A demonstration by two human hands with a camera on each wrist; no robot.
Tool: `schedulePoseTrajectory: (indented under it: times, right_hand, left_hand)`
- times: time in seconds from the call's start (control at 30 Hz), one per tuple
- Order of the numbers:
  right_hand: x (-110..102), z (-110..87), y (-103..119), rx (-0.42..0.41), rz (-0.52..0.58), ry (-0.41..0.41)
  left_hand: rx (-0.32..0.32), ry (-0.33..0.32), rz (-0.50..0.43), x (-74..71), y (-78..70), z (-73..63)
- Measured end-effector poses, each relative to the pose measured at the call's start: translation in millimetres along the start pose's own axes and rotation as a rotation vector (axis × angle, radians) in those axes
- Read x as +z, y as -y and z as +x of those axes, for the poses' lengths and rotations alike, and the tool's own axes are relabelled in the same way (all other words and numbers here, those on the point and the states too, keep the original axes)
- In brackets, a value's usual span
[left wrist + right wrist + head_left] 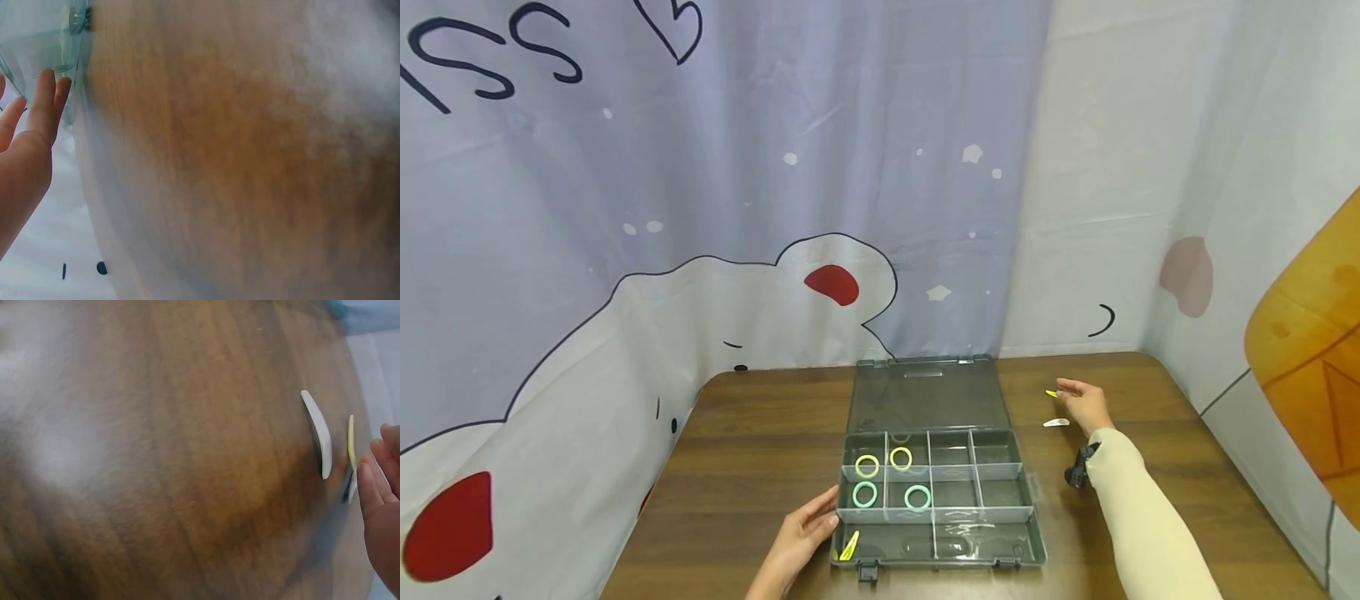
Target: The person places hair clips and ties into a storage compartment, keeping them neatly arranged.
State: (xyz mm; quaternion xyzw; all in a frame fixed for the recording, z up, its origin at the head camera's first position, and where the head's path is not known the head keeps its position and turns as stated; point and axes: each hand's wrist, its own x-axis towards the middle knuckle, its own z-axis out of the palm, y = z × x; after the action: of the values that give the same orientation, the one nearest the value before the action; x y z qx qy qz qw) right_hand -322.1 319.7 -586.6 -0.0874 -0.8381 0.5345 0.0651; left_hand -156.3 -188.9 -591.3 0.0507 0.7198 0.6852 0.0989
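Observation:
A grey see-through compartment box (934, 515) lies with its lid folded back. My left hand (801, 533) rests against the box's left side, its fingers fairly straight, as the left wrist view also shows. To the right of the box, my right hand (1084, 406) reaches low over the table. Its fingertips are beside a yellow hair clip (350, 440), perhaps touching it; a grip on it is not plain. A white hair clip (319, 434) lies nearby on the wood.
Yellow rings (867, 466) and green rings (865, 495) sit in the box's left compartments. Yellow hair clips (849, 546) lie in its front left compartment. The raised lid (928, 396) extends toward the printed curtain (925, 208) behind the wooden table (760, 442).

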Motion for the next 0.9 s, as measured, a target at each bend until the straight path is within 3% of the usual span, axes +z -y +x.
schedulePoseTrajectory:
  times: [0.17, 0.4, 0.7, 0.9]
  right_hand:
    - [0, -2.7, -5, 0.025, -0.036, -0.012]
    - [2, -5.3, -13, -0.080, -0.019, -0.062]
    - [8, -6.4, -14, -0.093, -0.236, -0.132]
    - [11, -10.2, -14, -0.110, -0.241, -0.166]
  left_hand:
    - [0.003, 0.001, 0.004, 0.5, -1.0, 0.2]
    - [0.002, -0.003, 0.008, 0.2, -0.7, 0.3]
    - [-0.002, -0.004, 0.004, 0.2, 0.0, 1.2]
    - [0.006, 0.003, 0.024, -0.4, 1.3, 0.5]
